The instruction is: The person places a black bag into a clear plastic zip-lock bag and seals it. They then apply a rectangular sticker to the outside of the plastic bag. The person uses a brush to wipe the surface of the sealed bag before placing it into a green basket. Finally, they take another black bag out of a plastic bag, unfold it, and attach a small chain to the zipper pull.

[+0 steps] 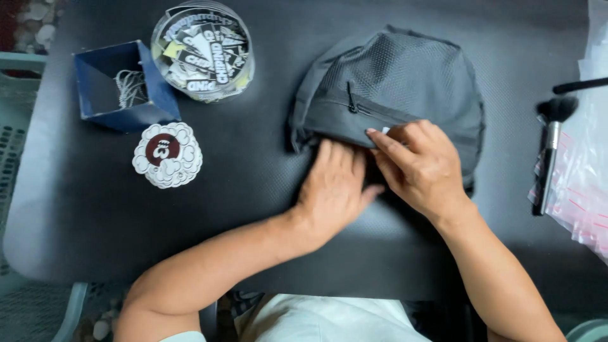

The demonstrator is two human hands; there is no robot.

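Left hand (334,187) presses flat on the grey pouch (392,82); right hand (421,164) pinches its edge. Beyond the left hand: clear tub (202,50) of tags, blue box (120,85) holding string.

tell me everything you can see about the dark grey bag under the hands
The dark grey bag lies flat on the black table, rounded at its far end. Its fabric looks like woven mesh-textured cloth. A zip with a small black pull runs slantwise across it and looks closed. The left hand presses flat on its near edge; the right hand rests beside it, fingers pinching something small and white at the zip line.
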